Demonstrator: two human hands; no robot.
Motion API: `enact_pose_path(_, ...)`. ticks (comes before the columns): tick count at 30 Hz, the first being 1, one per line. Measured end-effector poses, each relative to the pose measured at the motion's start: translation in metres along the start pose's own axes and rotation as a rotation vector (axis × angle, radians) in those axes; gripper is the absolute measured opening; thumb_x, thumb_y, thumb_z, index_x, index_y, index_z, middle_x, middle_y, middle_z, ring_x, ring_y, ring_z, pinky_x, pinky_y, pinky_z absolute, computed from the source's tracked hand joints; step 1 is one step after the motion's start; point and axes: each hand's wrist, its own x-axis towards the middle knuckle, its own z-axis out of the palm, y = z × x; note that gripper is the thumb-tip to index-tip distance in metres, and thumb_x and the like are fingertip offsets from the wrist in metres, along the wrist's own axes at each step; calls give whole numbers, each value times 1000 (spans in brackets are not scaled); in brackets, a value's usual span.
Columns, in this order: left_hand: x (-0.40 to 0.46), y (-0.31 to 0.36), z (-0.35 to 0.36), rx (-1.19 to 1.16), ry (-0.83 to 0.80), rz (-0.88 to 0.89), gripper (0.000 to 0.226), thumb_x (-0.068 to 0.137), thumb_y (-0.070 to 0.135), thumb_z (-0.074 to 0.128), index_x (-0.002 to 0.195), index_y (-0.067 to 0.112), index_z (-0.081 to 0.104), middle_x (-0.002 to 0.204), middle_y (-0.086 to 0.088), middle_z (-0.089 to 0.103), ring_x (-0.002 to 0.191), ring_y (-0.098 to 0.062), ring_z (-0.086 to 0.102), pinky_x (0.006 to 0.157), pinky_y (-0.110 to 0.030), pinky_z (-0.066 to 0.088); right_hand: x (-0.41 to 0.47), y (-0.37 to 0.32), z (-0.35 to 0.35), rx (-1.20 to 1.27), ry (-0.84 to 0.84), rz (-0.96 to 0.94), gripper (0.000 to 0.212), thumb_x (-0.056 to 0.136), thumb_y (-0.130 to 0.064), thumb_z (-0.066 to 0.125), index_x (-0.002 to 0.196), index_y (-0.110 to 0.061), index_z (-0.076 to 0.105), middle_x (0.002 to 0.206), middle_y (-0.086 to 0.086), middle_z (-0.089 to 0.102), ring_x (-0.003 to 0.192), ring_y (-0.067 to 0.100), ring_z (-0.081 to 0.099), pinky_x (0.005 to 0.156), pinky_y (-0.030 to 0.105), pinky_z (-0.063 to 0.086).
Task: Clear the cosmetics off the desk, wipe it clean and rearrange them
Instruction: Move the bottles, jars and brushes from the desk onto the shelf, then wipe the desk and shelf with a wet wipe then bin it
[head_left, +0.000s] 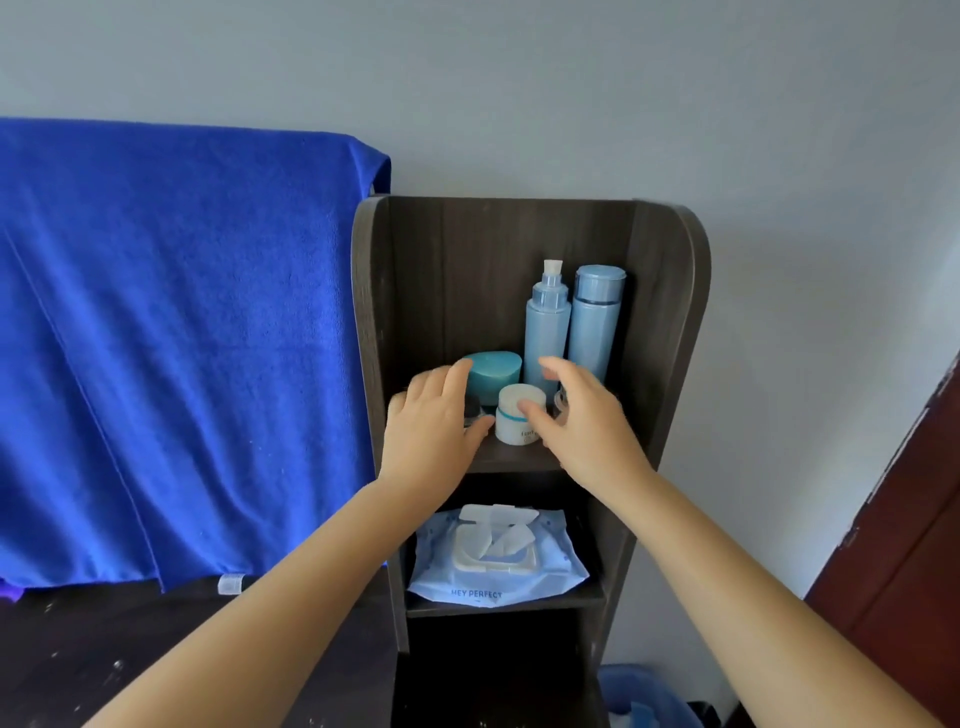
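Both forearms are seen nearest the camera, extended from the lower edge toward a dark wood-grain shelf unit (670, 291) with rounded upper side panels, set against a plain pale wall.

Largest item recorded: a bright blue towel (171, 338) of napped, terry-like texture, draped at left, with a small white tag at its lower hem. Below it, a dark desk surface (78, 665) flecked with pale specks is noted.

On the lower shelf, a soft pale-blue pack of wet wipes (498, 577) is lying flat, its white rigid flip lid open and a sheet protruding. "HEY PERFECT" is legible on the near edge.

On the upper shelf, at the far right, two tall pale-blue cylindrical bottles are standing upright, just beside each other: a pump bottle (546, 332) with a white nozzle, and a capped bottle (595, 322) to its right. Left of them, a teal rounded container (493, 371) is placed. Nearer, a small white jar (519, 415) with a teal band is standing; its printed label is partly covered and cannot be read.

The left hand (434, 421) is held with fingers relaxed and spread over the left part of the shelf, the fingertips at the teal container; nothing is gripped. The right hand (584, 415) is likewise held loosely spread, the thumb touching the white jar's right side. A small object behind this hand is mostly hidden.
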Motion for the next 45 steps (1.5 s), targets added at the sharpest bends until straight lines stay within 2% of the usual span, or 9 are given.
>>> enact_pose_path(3, -26, 6, -12, -141, 207, 176, 35, 86, 31, 50, 116, 13, 54, 109, -4, 60, 100, -18, 48, 79, -30, 43, -23, 3, -14, 37, 38, -80, 33, 88, -24, 59, 120, -18, 55, 109, -4, 60, 64, 13, 55, 71, 39, 54)
enact_pose_path(6, -69, 10, 0, -233, 175, 284, 25, 86, 25, 45, 102, 12, 59, 96, -1, 61, 89, -13, 48, 71, -23, 42, -57, 22, -12, 45, -3, -89, 23, 87, -18, 60, 110, -17, 61, 91, -13, 58, 53, 6, 51, 62, 25, 50)
enact_pose_path(9, -113, 1, 45, -223, -45, 277, 24, 86, 25, 44, 97, 14, 62, 91, 0, 62, 86, -12, 50, 70, -23, 44, -89, 52, 9, -33, -187, 0, 18, 89, -21, 57, 106, -19, 63, 89, -11, 63, 62, -1, 53, 60, 12, 41)
enact_pose_path(14, -143, -23, 115, -143, -307, 22, 28, 87, 28, 44, 100, 14, 64, 98, -3, 63, 90, -26, 59, 73, -37, 51, -108, 101, 63, -205, -443, 157, 21, 94, -25, 46, 103, -16, 62, 99, 8, 69, 87, 26, 63, 71, 39, 53)
enact_pose_path(20, -119, -35, 163, -88, -367, -199, 41, 92, 24, 49, 130, 11, 44, 131, -10, 47, 120, -31, 42, 96, -40, 38, -76, 122, 118, -217, -465, 56, 29, 95, -17, 45, 122, -14, 56, 128, 5, 54, 115, 24, 51, 89, 34, 45)
enact_pose_path(30, -101, -55, 198, -204, -345, -345, 27, 93, 18, 46, 116, 5, 51, 114, -15, 55, 109, -31, 47, 90, -43, 42, -55, 135, 160, -476, -546, 25, 26, 94, -25, 46, 115, -18, 59, 119, 9, 55, 109, 28, 52, 84, 35, 46)
enact_pose_path(34, -102, -57, 201, -215, -329, -378, 27, 94, 16, 43, 117, 3, 50, 113, -15, 55, 108, -29, 48, 90, -39, 42, -51, 134, 157, -328, -480, 87, 20, 94, -27, 48, 103, -17, 62, 110, 6, 61, 93, 25, 60, 69, 30, 45)
enact_pose_path(39, -102, -57, 197, -205, -359, -362, 22, 93, 15, 44, 111, 4, 51, 109, -15, 56, 103, -30, 50, 87, -41, 44, -41, 116, 126, 102, -293, 356, 15, 92, -20, 52, 99, -12, 63, 105, 8, 58, 92, 20, 56, 77, 29, 47)
enact_pose_path(45, -115, -40, 160, -344, -278, -319, 23, 94, 16, 44, 112, 8, 55, 112, -10, 57, 107, -26, 48, 87, -32, 40, -66, 91, 83, 397, -474, 524, 10, 94, -25, 47, 91, -20, 55, 88, -3, 57, 87, 14, 55, 73, 24, 43)
